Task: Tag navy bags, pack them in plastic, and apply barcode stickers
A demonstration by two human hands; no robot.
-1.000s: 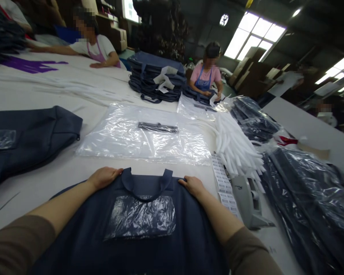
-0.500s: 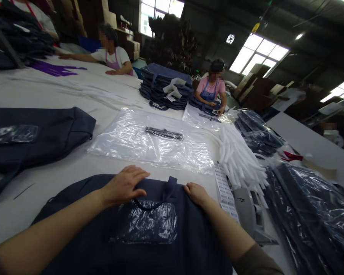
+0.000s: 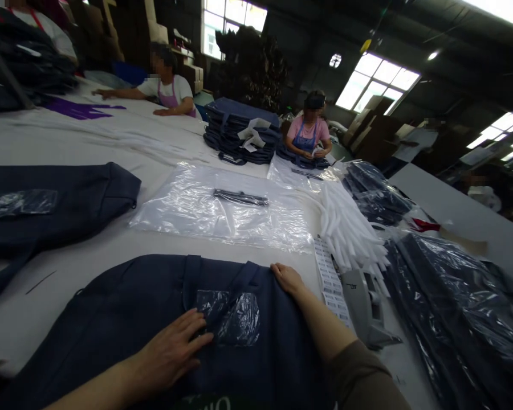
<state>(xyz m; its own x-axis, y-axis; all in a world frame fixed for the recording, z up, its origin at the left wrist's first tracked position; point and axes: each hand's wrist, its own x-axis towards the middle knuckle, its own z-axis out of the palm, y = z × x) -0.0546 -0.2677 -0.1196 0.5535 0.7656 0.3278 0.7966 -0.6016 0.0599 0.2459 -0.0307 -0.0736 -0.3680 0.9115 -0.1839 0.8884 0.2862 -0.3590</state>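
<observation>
The surface [image 3: 79, 267] is carrying everything here, with the bag [image 3: 141, 307] lying on it directly in front of the person. A clear sleeve [image 3: 188, 205] is lying just beyond, apart from the bag's top edge, and another bag [image 3: 81, 199] is resting to the left.

The main change is in the left hand [image 3: 175, 341]: a second ago it was gripping the top edge; now it is reaching palm down over the front, fingers loosely spread and not pinching anything. Whether it is pressing or just hovering, I cannot tell. The right hand [image 3: 288, 278] is staying at the top edge, fingers curling over it; whether they are pinching the fabric is hidden.

The clear pocket [image 3: 245, 322] is now lying partly beside the left fingertips. The handle [image 3: 193, 272] is hanging down the front, its lower run unclear. Lettering [image 3: 214, 403] is now showing low down. This is suggesting that the front is being smoothed while the right hand is steadying the top.
</observation>
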